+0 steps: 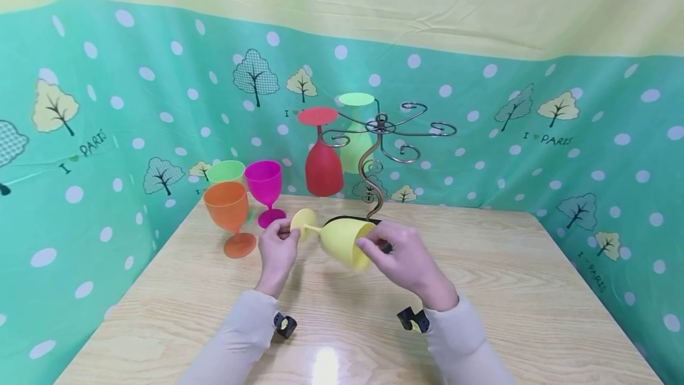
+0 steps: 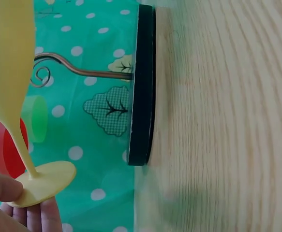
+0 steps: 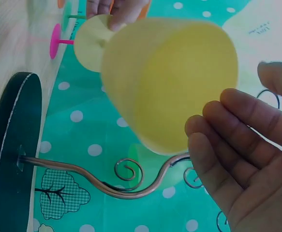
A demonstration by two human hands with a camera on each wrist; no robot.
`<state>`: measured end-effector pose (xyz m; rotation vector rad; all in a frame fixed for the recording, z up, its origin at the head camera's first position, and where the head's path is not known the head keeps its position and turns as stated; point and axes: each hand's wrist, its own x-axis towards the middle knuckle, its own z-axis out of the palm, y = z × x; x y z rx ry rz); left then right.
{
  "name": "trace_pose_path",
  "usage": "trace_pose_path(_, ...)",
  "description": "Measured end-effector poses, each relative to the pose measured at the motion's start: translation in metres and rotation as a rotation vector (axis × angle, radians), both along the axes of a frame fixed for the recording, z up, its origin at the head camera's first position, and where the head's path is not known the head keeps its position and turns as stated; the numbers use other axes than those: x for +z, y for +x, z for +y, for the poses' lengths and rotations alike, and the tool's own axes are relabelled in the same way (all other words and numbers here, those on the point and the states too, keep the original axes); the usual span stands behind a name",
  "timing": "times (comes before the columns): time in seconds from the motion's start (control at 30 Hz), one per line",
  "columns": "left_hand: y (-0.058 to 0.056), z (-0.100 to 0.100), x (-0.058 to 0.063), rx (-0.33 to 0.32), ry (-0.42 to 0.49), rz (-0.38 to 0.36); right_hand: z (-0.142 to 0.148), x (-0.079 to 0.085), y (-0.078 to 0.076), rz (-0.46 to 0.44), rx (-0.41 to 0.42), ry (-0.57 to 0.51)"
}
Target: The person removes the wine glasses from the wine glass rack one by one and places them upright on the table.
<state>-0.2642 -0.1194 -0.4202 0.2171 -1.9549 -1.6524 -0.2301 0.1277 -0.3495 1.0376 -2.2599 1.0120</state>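
Note:
A yellow goblet [image 1: 338, 239] lies tilted on its side in the air between the hands, its mouth toward the right. My left hand [image 1: 278, 254] pinches the round foot [image 2: 49, 183] between thumb and fingers. By the rim is my right hand [image 1: 406, 257], its fingers [image 3: 244, 121] loosely extended and the thumb apart from them. Behind the goblet stands a metal stemware rack [image 1: 380, 128] with curled arms. From its left arms a red goblet [image 1: 323, 166] and a light green goblet [image 1: 355, 146] hang upside down.
At the left of the wooden table [image 1: 481, 314], an orange goblet [image 1: 227, 207], a magenta goblet [image 1: 264, 180] and a green goblet [image 1: 224, 170] stand upright. The rack's black base [image 2: 143, 87] sits close behind the yellow goblet. A polka-dot cloth [image 1: 160, 94] walls the table's back and sides.

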Motion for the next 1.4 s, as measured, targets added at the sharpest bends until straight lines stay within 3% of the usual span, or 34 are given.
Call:
trace_pose_path(0.27,-0.003,0.005,-0.001,-0.143,0.250,-0.183,-0.003,-0.001,0.006,0.046,-0.005,0.129)
trace_pose_path(0.43,-0.004,0.008,-0.002,-0.191,0.327,-0.236,-0.004,-0.002,0.004,0.126,0.016,0.151)
trace_pose_path(1.03,0.000,0.027,-0.012,-0.370,0.246,-0.232,0.012,0.008,0.001,0.246,-0.064,0.040)
trace_pose_path(1.4,-0.010,0.037,-0.015,-0.321,0.230,-0.263,0.040,0.026,0.007,0.244,-0.138,0.072)
